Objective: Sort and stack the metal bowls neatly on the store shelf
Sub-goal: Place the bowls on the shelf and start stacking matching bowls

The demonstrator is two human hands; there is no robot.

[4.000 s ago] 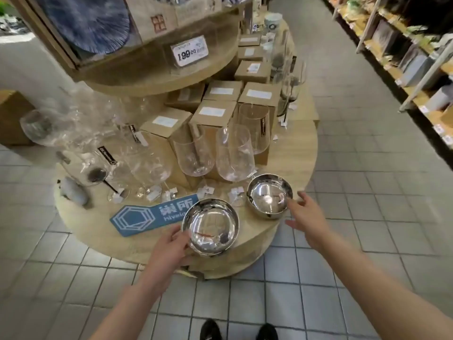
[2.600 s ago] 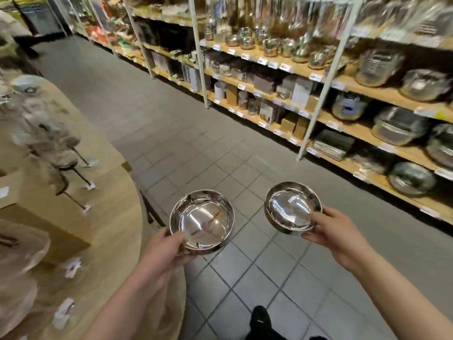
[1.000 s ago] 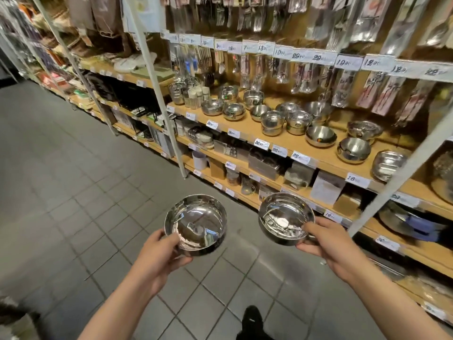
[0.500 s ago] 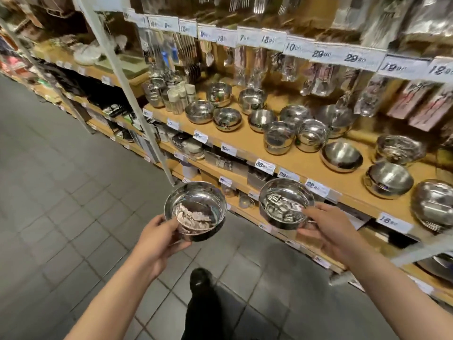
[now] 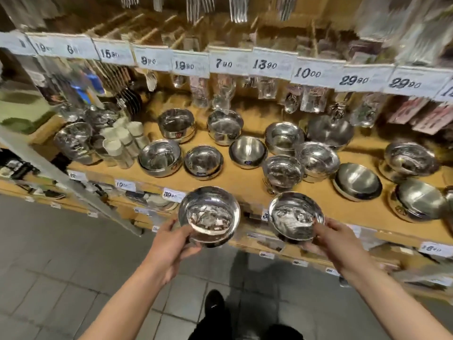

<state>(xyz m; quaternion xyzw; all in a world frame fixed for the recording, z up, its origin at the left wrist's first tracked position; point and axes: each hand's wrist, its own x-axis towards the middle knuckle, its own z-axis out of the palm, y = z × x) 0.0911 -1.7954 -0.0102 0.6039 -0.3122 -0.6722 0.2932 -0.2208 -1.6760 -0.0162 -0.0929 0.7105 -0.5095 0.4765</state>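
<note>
A tan wooden shelf (image 5: pixel 247 190) carries scattered metal bowls (image 5: pixel 160 158), some nested, with white-capped shakers (image 5: pixel 122 143) at its left.

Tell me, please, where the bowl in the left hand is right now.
In the head view, the left hand holds its bowl at lower centre, before the shelf edge.

Bare forearms (image 5: pixel 137 293), dark trousers, black shoes (image 5: pixel 214 301) (one showing)

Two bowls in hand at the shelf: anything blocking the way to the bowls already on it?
Nothing visible. The left hand holds one bowl and the right hand the other bowl, both at the front edge of the wooden shelf. Only open air separates them from the shelf bowls behind.
</note>
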